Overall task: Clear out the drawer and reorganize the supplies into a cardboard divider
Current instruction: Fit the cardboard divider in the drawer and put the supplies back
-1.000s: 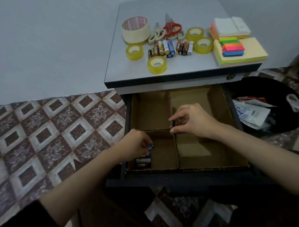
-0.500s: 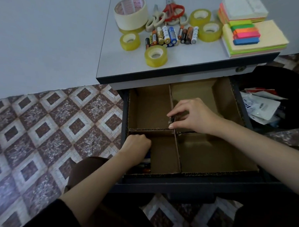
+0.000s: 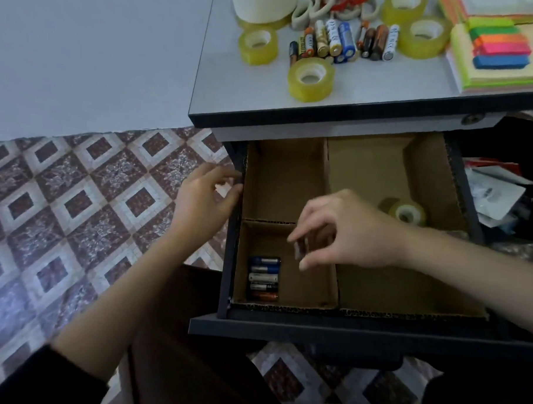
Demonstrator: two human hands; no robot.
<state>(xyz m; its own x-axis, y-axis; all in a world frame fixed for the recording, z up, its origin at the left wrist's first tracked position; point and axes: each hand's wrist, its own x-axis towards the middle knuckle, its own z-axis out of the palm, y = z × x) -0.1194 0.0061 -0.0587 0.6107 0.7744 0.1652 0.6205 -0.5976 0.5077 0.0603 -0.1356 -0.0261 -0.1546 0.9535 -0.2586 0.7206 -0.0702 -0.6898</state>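
Battery – small, dark and blurred, so the type is a judgement – is pinched between the thumb and fingertips of the right hand. It sits just above the near-left compartment of the cardboard divider, which lines the open drawer. Its long axis runs roughly up-down, tilted, with the lower end aimed into that cell. Which terminal leads cannot be told.

Just below and to the left is the battery row. Five batteries lie flat on the cell floor, touching side by side, long axes left-right, against the cell's near-left corner. The held one is probably meant to join them, so it would need turning level first.

The left hand is just outside the drawer's left wall, fingers loosely curled and gripping nothing visible. Its fingertips are at the wall's edge, likely steadying the drawer, though actual contact is hard to confirm.

One tape roll lies in the far-right compartment – like goes with like, apparently. The far-left cell looks bare.

On the desk top above, more supplies wait:
- loose batteries bunched together, mostly pointing toward the drawer
- yellow tape rolls around them
- sticky notes to the right

Sorting is at an early stage.
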